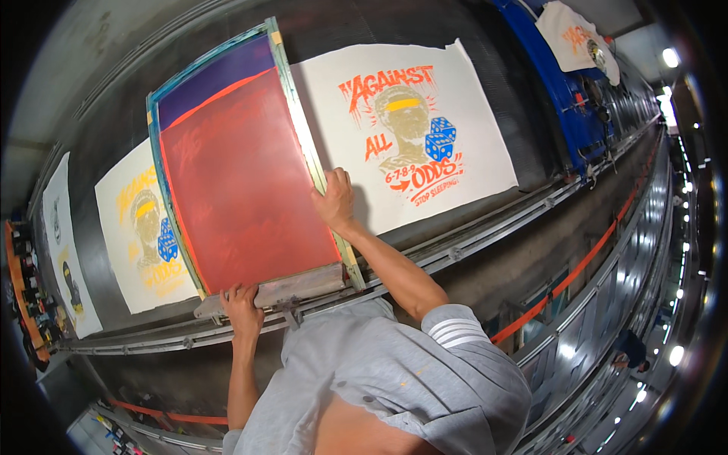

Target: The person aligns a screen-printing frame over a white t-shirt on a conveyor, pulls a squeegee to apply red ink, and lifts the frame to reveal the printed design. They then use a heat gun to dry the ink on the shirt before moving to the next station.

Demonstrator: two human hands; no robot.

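A screen printing frame (305,144) lies over the long dark table, its mesh (241,182) coated red with a dark purple band at the far end. My right hand (335,201) is closed around the frame's right rail, about two thirds of the way toward me. At the near left corner, my left hand (243,305) curls its fingers over the frame's near edge, by a worn greyish bar (311,283). Just right of the frame lies a white fabric panel (326,98) printed with an orange-lettered design, a head and blue dice. What lies under the mesh is hidden.
Another white panel (121,220), with yellow lettering and blue dice, sits left of the frame. A further printed panel (67,265) lies beyond it. A metal rail (485,241) runs along the table's near edge. White printed fabric (561,30) hangs over blue equipment (535,83) at far right.
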